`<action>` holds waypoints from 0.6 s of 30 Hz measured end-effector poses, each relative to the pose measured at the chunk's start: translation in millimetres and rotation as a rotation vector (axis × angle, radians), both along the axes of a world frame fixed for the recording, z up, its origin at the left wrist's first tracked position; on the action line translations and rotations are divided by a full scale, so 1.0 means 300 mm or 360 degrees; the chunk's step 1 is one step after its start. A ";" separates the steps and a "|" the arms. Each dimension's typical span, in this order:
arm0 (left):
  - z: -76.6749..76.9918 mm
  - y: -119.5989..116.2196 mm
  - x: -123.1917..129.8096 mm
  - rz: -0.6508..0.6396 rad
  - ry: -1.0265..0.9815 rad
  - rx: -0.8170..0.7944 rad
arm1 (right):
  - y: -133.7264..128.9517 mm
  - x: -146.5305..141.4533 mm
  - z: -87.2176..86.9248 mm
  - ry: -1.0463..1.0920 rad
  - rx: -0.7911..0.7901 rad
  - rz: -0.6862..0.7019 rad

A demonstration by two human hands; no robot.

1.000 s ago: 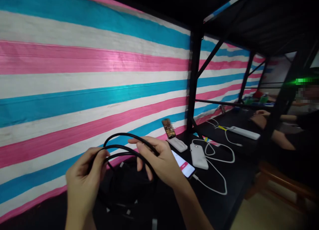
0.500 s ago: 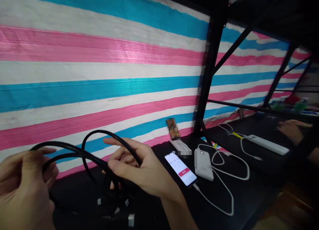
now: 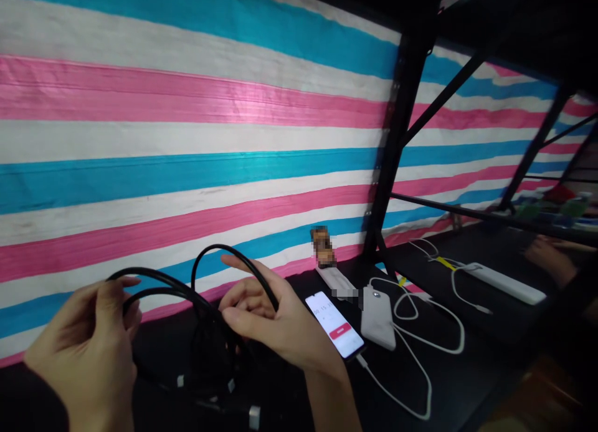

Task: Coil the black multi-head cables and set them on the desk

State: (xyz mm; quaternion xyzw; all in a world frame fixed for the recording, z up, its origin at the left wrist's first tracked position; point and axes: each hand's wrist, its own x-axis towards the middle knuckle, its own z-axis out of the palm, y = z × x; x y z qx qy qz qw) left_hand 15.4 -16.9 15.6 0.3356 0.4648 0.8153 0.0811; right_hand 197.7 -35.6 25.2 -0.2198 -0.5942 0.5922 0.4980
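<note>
A thick black cable [image 3: 156, 273] runs in loops between my two hands, above the dark table. My left hand [image 3: 96, 338] pinches it at the left, thumb and fingers closed. At the other end of the loops my right hand [image 3: 266, 313] is closed round the cable, thumb on top, with its index finger stretched out. One loop arches up and comes down over the right hand. Below, several pale plug ends lie low in the dark, among them a silvery connector [image 3: 254, 416]. Where the cable passes behind my fingers it is hidden.
Right of my hands lie a lit phone [image 3: 334, 326], a white power bank [image 3: 378, 316] and white cords [image 3: 427, 376]. Farther right are a white power strip [image 3: 507, 283] and another person's hand [image 3: 551, 257]. A black metal post [image 3: 390, 158] stands before the striped sheet [image 3: 187, 133].
My left hand has moved right, closer to my right hand, and the cable loops have shifted right with it. Both hands keep their hold.
</note>
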 end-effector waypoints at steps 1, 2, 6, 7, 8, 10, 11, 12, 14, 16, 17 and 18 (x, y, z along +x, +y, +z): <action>-0.003 -0.001 0.002 -0.0046 -0.0016 -0.0019 | 0.001 0.003 -0.001 0.0011 -0.0016 -0.0001; -0.007 -0.001 -0.001 -0.0086 0.0021 -0.0053 | 0.001 0.005 -0.002 0.0018 -0.0031 0.0008; -0.027 -0.007 -0.026 -0.0411 0.0337 -0.0232 | 0.004 0.007 -0.001 0.0018 -0.0045 0.0001; -0.030 -0.010 -0.030 -0.0556 0.0427 -0.0283 | 0.005 0.006 0.000 0.0017 -0.0044 -0.0027; -0.031 -0.014 -0.029 -0.0711 0.0518 -0.0340 | 0.006 0.006 0.002 0.0023 -0.0048 -0.0061; -0.031 -0.022 -0.020 -0.0986 0.0687 -0.0478 | 0.008 0.005 0.004 0.0044 -0.0056 -0.0136; -0.029 -0.024 -0.011 -0.1071 0.0753 -0.0543 | 0.009 0.005 0.005 0.0049 -0.0059 -0.0167; -0.027 -0.026 -0.003 -0.1128 0.0807 -0.0591 | 0.009 0.005 0.006 0.0046 -0.0058 -0.0188; -0.023 -0.027 0.011 -0.1196 0.0863 -0.0624 | 0.010 0.008 0.004 0.0006 -0.0035 -0.0211; -0.022 -0.024 0.010 -0.1179 0.0880 -0.0605 | 0.017 0.012 -0.001 -0.0102 0.0005 -0.0213; -0.023 -0.023 0.002 -0.1122 0.0881 -0.0586 | 0.025 0.015 -0.006 -0.0150 0.0017 -0.0215; -0.026 -0.022 -0.010 -0.1032 0.0873 -0.0565 | 0.036 0.019 -0.012 -0.0183 0.0025 -0.0222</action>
